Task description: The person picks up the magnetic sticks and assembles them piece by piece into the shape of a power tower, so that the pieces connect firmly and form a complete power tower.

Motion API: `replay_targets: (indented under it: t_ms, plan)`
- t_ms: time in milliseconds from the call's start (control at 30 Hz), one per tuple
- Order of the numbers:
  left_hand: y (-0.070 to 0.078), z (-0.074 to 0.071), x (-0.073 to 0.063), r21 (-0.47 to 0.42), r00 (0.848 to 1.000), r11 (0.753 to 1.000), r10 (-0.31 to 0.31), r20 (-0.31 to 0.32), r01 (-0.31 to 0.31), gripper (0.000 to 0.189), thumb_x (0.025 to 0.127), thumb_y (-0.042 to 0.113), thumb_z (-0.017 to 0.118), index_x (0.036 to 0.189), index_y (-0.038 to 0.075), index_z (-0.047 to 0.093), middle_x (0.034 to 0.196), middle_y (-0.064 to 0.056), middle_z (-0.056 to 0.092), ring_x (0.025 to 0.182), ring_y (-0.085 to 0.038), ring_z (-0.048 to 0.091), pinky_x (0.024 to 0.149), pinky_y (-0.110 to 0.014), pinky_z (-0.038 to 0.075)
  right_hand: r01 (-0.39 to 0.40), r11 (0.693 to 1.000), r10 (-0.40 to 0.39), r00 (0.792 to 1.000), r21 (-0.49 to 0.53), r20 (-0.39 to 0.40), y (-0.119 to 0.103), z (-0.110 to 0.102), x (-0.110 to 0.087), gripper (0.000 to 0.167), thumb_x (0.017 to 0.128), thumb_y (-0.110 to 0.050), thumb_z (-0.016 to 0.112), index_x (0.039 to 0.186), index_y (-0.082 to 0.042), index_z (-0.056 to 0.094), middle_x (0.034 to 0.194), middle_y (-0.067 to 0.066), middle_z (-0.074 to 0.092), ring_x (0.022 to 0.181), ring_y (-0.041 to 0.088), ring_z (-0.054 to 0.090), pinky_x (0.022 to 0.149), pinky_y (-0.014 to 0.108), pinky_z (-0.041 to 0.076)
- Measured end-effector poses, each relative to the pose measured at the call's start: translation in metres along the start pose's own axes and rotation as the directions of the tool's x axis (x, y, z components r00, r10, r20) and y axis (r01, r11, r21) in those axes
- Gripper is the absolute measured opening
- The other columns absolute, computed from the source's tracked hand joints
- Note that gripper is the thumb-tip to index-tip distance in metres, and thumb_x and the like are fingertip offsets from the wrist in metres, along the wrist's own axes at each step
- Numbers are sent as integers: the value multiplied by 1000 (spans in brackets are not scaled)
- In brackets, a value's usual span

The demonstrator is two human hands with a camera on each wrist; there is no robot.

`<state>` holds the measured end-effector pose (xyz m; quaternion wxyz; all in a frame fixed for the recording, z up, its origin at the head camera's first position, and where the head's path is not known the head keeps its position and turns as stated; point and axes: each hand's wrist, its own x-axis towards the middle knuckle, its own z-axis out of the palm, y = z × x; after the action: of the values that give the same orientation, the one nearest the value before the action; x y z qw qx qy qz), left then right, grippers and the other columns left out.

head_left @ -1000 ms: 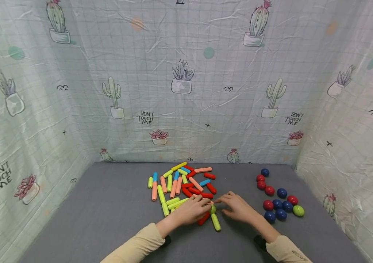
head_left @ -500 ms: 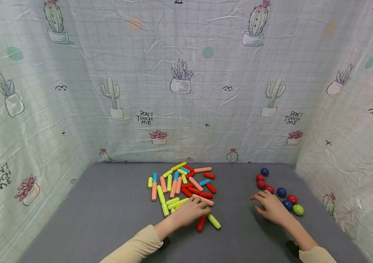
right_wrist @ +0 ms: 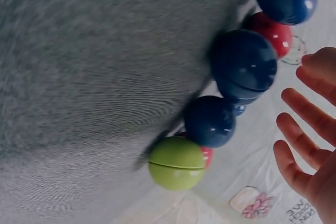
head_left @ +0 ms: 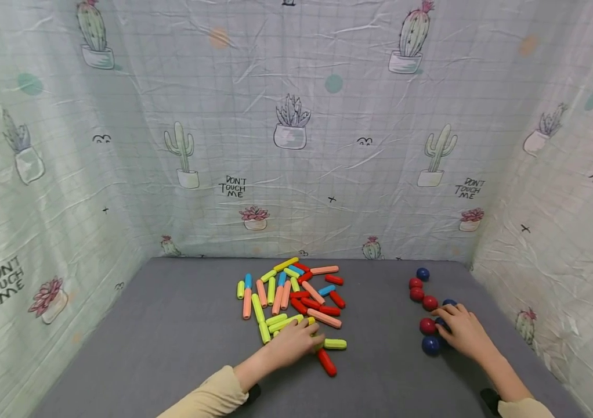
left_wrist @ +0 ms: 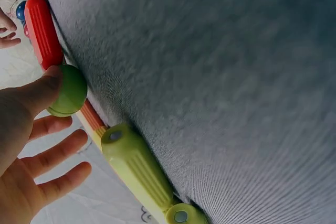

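Note:
My left hand (head_left: 296, 339) pinches a green ball (left_wrist: 69, 91) between thumb and index finger, low over the table. Beside the ball are a red magnetic stick (head_left: 326, 362) and a yellow-green stick (head_left: 335, 343); whether both are joined to it I cannot tell. The other fingers (left_wrist: 59, 153) stay spread. My right hand (head_left: 466, 332) hovers above the group of balls, its fingers slightly bent and holding nothing. Near it are a dark blue ball (right_wrist: 244, 64), a red ball (head_left: 428, 326) and a yellow-green ball (right_wrist: 177, 163), which the hand hides in the head view.
Several red, salmon, blue and yellow sticks lie spread in the middle of the grey table (head_left: 187, 348), such as a salmon stick (head_left: 324, 318). More red and blue balls, like the blue ball (head_left: 422, 274), trail toward the back right. A printed cloth (head_left: 328, 174) surrounds the table.
My right hand has left the green ball and moved right, over the balls. My left hand has shifted slightly left and toward me with the ball; the red and yellow-green sticks have swung to new angles.

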<state>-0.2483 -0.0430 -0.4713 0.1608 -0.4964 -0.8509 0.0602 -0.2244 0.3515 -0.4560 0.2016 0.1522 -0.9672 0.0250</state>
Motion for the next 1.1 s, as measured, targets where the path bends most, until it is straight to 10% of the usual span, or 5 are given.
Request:
replay_targets:
  t_ms: [600, 1100]
  plan:
    - [6, 2, 1, -19, 1000, 1000, 5, 3, -5, 28, 77, 36, 64, 102, 24, 55, 94, 7, 52, 83, -10, 49, 66, -22, 41, 44, 998, -49, 988, 36, 147, 6, 11, 5, 36, 69, -22, 73, 102, -12, 64, 97, 4, 65, 78, 20, 47, 57, 29, 28]
    - [6, -1, 0, 52, 1000, 999, -10, 23, 8, 31, 78, 41, 62, 102, 24, 53, 94, 4, 53, 86, -12, 50, 68, -23, 41, 211, 961, -210, 977, 178, -26, -64, 10, 38, 32, 71, -26, 73, 99, -18, 61, 93, -4, 62, 80, 10, 47, 64, 28, 39]
